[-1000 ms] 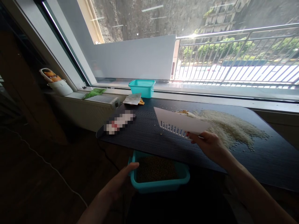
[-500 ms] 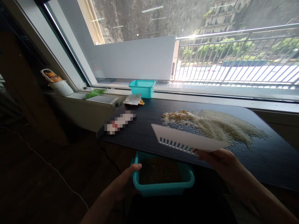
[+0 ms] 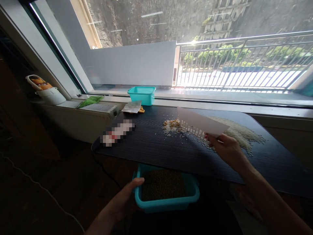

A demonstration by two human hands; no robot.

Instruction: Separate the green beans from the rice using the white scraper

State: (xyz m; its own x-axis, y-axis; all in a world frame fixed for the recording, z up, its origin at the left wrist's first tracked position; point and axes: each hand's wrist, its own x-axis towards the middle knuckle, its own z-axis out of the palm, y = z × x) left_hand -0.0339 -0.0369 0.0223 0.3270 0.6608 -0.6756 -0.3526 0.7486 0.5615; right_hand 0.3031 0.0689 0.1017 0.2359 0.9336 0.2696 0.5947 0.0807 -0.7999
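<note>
Where right grip (image 3: 227, 148) pinches, slotted sheet (image 3: 201, 121)

- Showing two bare hands: left hand (image 3: 124, 195), right hand (image 3: 227, 149)
- Counting two turquoise tubs: near tub (image 3: 168, 206), far tub (image 3: 143, 98)
- Showing one white slotted scraper (image 3: 200, 122)
- Spreading uncountably: pale grains (image 3: 243, 132), yellow kernels (image 3: 173, 123)
- Including one table (image 3: 146, 143), one radiator (image 3: 90, 124), one green cloth (image 3: 91, 101)
</note>
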